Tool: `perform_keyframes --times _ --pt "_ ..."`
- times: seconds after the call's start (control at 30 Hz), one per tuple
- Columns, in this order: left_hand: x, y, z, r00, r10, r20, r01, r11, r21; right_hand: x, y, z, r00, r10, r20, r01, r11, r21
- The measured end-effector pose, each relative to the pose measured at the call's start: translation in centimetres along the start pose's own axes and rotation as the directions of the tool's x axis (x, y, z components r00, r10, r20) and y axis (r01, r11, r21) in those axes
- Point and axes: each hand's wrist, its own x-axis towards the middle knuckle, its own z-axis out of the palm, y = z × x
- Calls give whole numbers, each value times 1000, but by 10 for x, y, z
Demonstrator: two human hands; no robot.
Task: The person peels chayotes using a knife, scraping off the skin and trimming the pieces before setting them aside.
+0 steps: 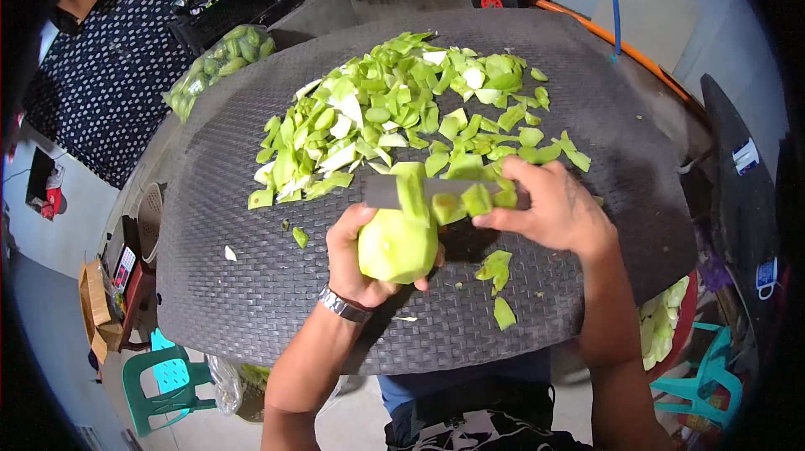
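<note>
My left hand (342,254), with a metal watch on the wrist, is wrapped round a pale green peeled chayote (396,250). In my right hand (560,206) is a knife (383,193), its broad blade lying across the top of the chayote and pointing left. Strips of green peel (411,191) cling along the blade. My fingers hide the knife's handle. Beyond both hands a wide heap of green peelings (377,111) covers the far middle of the dark woven table (218,275). A few loose peel scraps (495,268) lie near my right forearm.
A clear bag of green chayotes (222,61) stands beyond the table's far left edge. Peeled pale pieces (667,321) fill a red basin (686,325) at the lower right. Teal plastic chairs (163,380) flank the table. A scale (124,266) sits at the left.
</note>
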Motion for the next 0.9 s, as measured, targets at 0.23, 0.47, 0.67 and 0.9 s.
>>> perform_keyframes --times 0.23,0.47,0.67,0.9 --pt "3 3 14 995 -98 -28 96 992 -85 -24 -7 0 989 131 -65 -135 988 -67" --pt "-13 -14 36 971 -235 -40 236 971 31 -41 34 -21 911 395 -116 -407 908 -100" --pt "-44 -26 51 995 -18 -98 26 996 80 -65 10 -68 931 349 111 -363 920 148" --pt "-63 -47 39 994 104 -35 -108 988 -111 -63 -41 -51 928 274 -253 -69 792 606"
